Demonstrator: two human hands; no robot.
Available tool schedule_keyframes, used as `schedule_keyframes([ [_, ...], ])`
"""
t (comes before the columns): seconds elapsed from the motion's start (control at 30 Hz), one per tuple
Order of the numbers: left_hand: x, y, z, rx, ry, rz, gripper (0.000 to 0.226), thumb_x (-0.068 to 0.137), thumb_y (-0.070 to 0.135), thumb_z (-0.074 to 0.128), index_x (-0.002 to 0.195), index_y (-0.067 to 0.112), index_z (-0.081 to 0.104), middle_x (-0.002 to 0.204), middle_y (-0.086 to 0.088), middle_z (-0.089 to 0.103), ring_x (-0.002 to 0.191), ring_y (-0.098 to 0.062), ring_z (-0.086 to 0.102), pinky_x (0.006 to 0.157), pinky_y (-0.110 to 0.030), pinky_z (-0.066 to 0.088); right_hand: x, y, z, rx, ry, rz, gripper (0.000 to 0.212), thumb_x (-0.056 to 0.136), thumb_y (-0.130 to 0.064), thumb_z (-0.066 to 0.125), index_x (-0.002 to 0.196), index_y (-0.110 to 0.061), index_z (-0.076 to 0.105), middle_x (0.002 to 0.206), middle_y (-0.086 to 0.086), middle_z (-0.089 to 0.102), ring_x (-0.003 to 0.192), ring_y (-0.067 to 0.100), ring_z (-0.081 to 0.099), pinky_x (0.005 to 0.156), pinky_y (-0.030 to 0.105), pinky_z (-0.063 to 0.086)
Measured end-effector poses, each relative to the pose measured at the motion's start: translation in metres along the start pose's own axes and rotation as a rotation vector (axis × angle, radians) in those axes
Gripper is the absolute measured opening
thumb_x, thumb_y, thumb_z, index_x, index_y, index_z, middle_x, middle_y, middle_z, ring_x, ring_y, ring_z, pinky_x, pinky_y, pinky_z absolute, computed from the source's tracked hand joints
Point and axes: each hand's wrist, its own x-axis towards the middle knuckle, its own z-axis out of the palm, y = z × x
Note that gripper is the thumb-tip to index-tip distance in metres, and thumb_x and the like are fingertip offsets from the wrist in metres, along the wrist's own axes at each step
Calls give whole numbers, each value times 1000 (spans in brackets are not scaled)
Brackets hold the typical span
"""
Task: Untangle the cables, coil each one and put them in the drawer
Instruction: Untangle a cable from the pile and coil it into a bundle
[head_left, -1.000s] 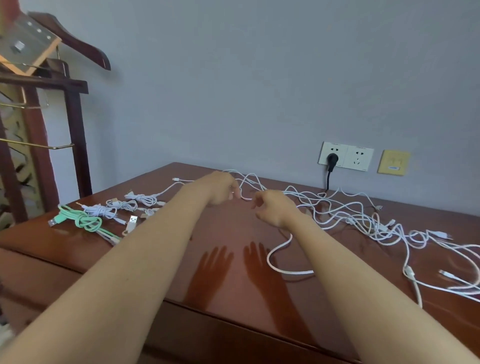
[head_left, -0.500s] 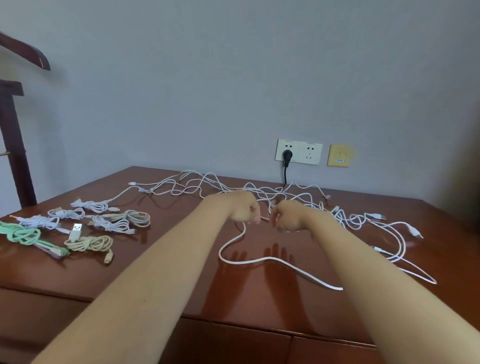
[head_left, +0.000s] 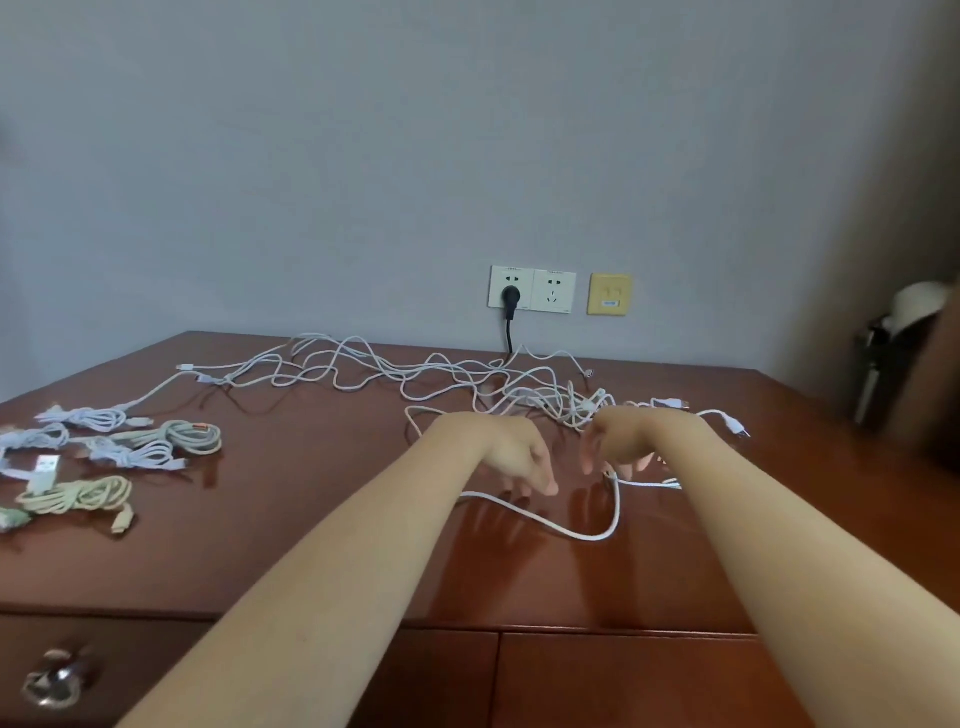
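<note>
**Two hands slacken over one cable**

Nearest, one white cable (head_left: 571, 531) loops just under both hands. The left hand (head_left: 511, 457) hangs loose-fingered, no longer pinching. The right hand (head_left: 621, 444) meets the strand, its grip unclear. Left of them lie five coiled bundles (head_left: 176, 436); beyond, the tangle (head_left: 545, 400).

The left forearm (head_left: 337, 561) and right forearm (head_left: 779, 571) are bare, long and slender, uncovered down to the picture's lower edge. The left hand (head_left: 511, 457) and right hand (head_left: 621, 441) are bare too, their fingertips blurred.
</note>
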Motion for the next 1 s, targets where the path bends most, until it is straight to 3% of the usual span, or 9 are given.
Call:
schedule_keyframes([
  [0.13, -3, 19, 4, 73, -26, 40, 37, 77, 38, 74, 110, 24, 66, 83, 16, 60, 92, -9, 57, 97, -25, 42, -5, 10, 9, -41, -13, 4, 47, 73, 15, 56, 105, -17, 68, 92, 5, 60, 81, 19, 56, 63, 23, 47],
  [0.27, 2, 30, 13, 92, -93, 42, 36, 73, 34, 78, 105, 22, 66, 92, 5, 63, 89, -14, 58, 83, -26, 48, -2, 17, 16, -86, 87, -39, 31, 76, 4, 68, 103, -11, 68, 104, 7, 66, 105, 24, 59, 83, 29, 46],
  [0.4, 10, 15, 21, 14, 45, 45, 25, 77, 30, 76, 96, 15, 69, 80, 6, 60, 76, -7, 54, 64, -15, 42, 6, 24, 23, -103, 170, -49, 23, 81, -9, 68, 104, -14, 65, 119, 6, 59, 109, 24, 55, 87, 31, 43],
  [0.47, 12, 4, 23, -13, 156, 25, 23, 79, 29, 74, 95, 14, 69, 83, 4, 60, 84, -11, 56, 67, -18, 43, 8, 27, 30, -106, 225, -45, 24, 86, -10, 60, 110, -12, 58, 124, 8, 53, 114, 26, 51, 86, 29, 39],
  [0.57, 15, -7, 25, 9, 278, -16, 17, 83, 30, 70, 93, 17, 66, 93, -1, 58, 105, -20, 57, 89, -30, 45, 11, 32, 41, -33, 355, -45, 31, 89, -4, 48, 119, -8, 48, 126, 13, 45, 115, 33, 48, 89, 32, 39],
  [0.7, 20, -10, 24, 140, 389, -69, 13, 86, 33, 65, 92, 22, 62, 107, -1, 61, 105, -22, 57, 86, -31, 41, 16, 32, 45, -48, 544, 89, 30, 89, -1, 42, 117, -9, 50, 120, 16, 53, 110, 34, 53, 83, 34, 43],
  [0.77, 24, -9, 23, 130, 422, -57, 12, 87, 30, 64, 96, 22, 61, 110, 0, 61, 105, -21, 56, 86, -31, 39, 20, 29, 41, 99, 659, 107, 24, 89, -7, 45, 109, -11, 59, 113, 14, 60, 105, 33, 56, 78, 32, 42],
  [0.87, 30, -8, 24, -87, 473, 21, 10, 87, 28, 63, 94, 22, 61, 103, 0, 62, 96, -18, 57, 83, -28, 41, 29, 22, 33, 595, 818, 6, 19, 88, -6, 51, 92, -12, 67, 90, 9, 67, 87, 26, 59, 71, 27, 40],
  [1.0, 36, 1, 26, -413, 534, 132, 30, 89, 26, 62, 117, 16, 56, 100, 2, 58, 95, -11, 52, 78, -18, 32, 32, 0, 19, 1264, 674, -192, 28, 90, 9, 41, 89, -6, 64, 71, 3, 59, 58, 12, 50, 54, 20, 40],
])
